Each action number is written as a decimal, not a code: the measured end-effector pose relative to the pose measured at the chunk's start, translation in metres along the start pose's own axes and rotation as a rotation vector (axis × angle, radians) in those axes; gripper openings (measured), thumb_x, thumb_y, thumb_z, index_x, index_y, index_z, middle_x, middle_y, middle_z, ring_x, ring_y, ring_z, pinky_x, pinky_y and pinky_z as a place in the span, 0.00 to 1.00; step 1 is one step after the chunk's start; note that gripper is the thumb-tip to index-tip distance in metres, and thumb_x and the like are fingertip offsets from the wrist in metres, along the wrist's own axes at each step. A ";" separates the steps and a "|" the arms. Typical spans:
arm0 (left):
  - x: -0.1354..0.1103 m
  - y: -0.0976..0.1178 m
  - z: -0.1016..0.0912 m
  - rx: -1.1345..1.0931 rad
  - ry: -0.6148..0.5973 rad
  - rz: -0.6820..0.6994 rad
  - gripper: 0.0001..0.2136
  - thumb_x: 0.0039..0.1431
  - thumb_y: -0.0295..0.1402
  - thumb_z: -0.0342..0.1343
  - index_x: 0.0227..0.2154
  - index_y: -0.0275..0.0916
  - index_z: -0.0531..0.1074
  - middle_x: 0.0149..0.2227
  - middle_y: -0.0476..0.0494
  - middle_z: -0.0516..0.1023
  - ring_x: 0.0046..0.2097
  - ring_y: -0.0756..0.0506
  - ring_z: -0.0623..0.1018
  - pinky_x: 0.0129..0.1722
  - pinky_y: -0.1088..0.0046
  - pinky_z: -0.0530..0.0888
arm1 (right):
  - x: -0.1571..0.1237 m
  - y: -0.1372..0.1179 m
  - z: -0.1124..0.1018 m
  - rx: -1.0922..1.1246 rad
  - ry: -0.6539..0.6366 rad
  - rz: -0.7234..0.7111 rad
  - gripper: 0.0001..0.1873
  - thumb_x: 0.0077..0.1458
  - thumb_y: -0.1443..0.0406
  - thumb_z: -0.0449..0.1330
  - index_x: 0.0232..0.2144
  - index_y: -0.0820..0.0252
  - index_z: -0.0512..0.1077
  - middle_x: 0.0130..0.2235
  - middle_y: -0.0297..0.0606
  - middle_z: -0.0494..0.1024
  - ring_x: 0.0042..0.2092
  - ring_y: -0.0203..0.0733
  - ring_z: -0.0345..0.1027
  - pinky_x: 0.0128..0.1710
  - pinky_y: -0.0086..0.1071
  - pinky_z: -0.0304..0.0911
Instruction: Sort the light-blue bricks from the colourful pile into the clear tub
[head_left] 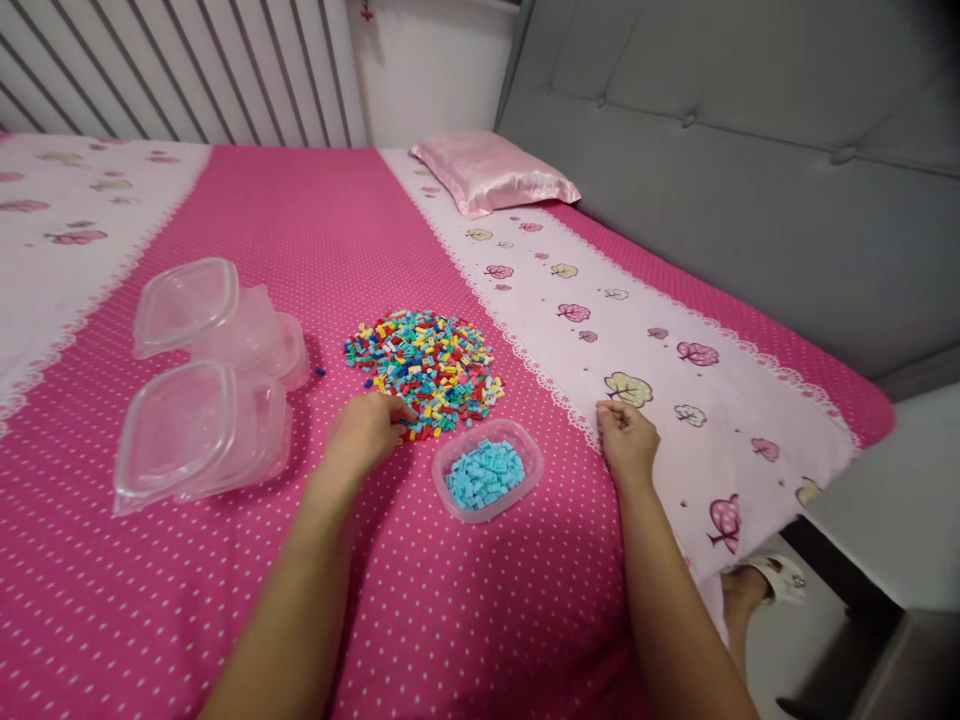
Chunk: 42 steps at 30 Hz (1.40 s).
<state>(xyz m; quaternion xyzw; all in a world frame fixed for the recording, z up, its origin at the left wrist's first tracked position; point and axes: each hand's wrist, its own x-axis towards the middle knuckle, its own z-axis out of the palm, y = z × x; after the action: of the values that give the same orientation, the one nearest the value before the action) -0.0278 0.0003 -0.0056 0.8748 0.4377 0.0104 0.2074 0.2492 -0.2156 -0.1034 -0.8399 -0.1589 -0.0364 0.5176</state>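
Note:
A heap of small mixed-colour building bricks [431, 365] lies on the pink dotted bedspread. My left hand [369, 432] is at its near left edge, fingers curled down at the bricks; whatever they pinch is hidden. Just in front of the heap stands a clear plastic container [536, 470] with light blue bricks [486, 474] in it. To the right of this container, my right hand [628, 440] rests near the lace edge of the white printed strip. Its fingers are closed together, and anything between them is too small to make out.
Stacks of clear plastic containers [176, 425] sit to the left. One dark blue brick [320, 372] lies apart between them and the heap. A pink satin pillow [499, 172] is at the back, beside the grey headboard [720, 170]. A foot in a white sandal [780, 578] shows below right.

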 end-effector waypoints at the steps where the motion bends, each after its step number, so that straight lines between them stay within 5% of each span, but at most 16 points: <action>1: 0.002 0.000 0.003 0.008 -0.011 0.008 0.13 0.47 0.26 0.54 0.35 0.45 0.79 0.34 0.45 0.81 0.36 0.42 0.77 0.31 0.73 0.65 | 0.000 0.000 0.000 -0.002 0.000 0.000 0.18 0.45 0.56 0.59 0.34 0.63 0.78 0.26 0.38 0.77 0.27 0.39 0.66 0.31 0.32 0.62; 25: -0.002 -0.008 -0.013 0.179 0.123 -0.264 0.17 0.53 0.29 0.49 0.44 0.44 0.78 0.40 0.37 0.80 0.39 0.35 0.77 0.28 0.68 0.65 | 0.000 -0.002 -0.001 -0.010 0.004 0.016 0.17 0.44 0.57 0.59 0.33 0.62 0.78 0.25 0.36 0.76 0.27 0.40 0.67 0.34 0.33 0.63; 28: -0.001 -0.010 -0.013 0.152 0.142 -0.215 0.16 0.54 0.31 0.49 0.42 0.44 0.78 0.38 0.38 0.80 0.38 0.36 0.77 0.29 0.68 0.65 | 0.000 -0.002 -0.001 -0.005 0.004 0.010 0.17 0.44 0.57 0.59 0.33 0.62 0.78 0.25 0.36 0.76 0.27 0.40 0.66 0.34 0.33 0.63; 35: 0.008 -0.008 -0.001 -0.031 -0.051 0.021 0.09 0.47 0.27 0.55 0.29 0.43 0.78 0.27 0.48 0.80 0.33 0.44 0.77 0.29 0.74 0.65 | 0.000 -0.001 0.000 0.002 0.005 0.005 0.18 0.44 0.56 0.59 0.33 0.62 0.78 0.26 0.37 0.76 0.27 0.39 0.66 0.33 0.33 0.62; 42: 0.015 -0.007 0.010 0.036 -0.089 0.041 0.13 0.49 0.26 0.52 0.36 0.42 0.79 0.33 0.47 0.82 0.36 0.46 0.78 0.34 0.76 0.68 | 0.000 0.001 0.000 0.008 0.009 0.010 0.18 0.44 0.56 0.59 0.33 0.62 0.78 0.25 0.37 0.75 0.27 0.39 0.65 0.32 0.33 0.62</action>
<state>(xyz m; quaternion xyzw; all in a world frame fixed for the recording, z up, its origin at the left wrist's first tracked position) -0.0216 0.0120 -0.0198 0.8869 0.4100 -0.0321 0.2104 0.2498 -0.2158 -0.1037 -0.8385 -0.1525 -0.0370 0.5218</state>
